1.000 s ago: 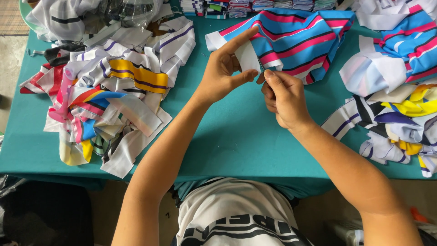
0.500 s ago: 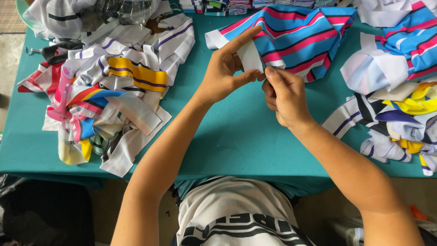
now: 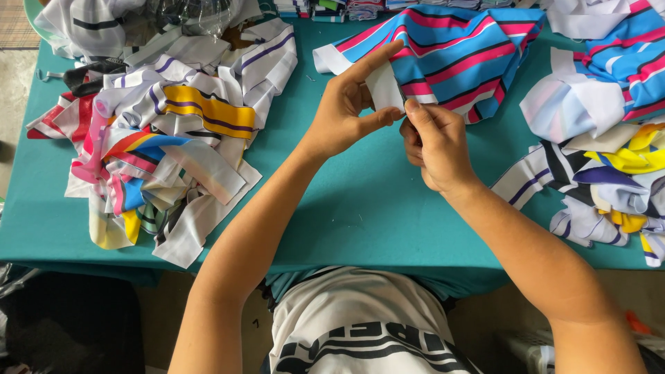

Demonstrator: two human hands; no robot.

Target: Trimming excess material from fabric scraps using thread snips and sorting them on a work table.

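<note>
Above the teal table (image 3: 360,215), my left hand (image 3: 346,111) and my right hand (image 3: 436,145) meet on one small white fabric piece (image 3: 383,86). The left hand pinches it between thumb and outstretched forefinger. The right hand's thumb and fingers grip its lower right edge. Just behind the hands lies a folded blue cloth with pink, black and white stripes (image 3: 450,55).
A heap of striped fabric strips in white, yellow, red and blue (image 3: 159,138) covers the left of the table. Another heap of striped pieces (image 3: 609,159) lies at the right. Stacked cloth bundles (image 3: 332,8) line the far edge.
Both hands stay on the white piece with only slight finger shifts; the view has drifted a little.
</note>
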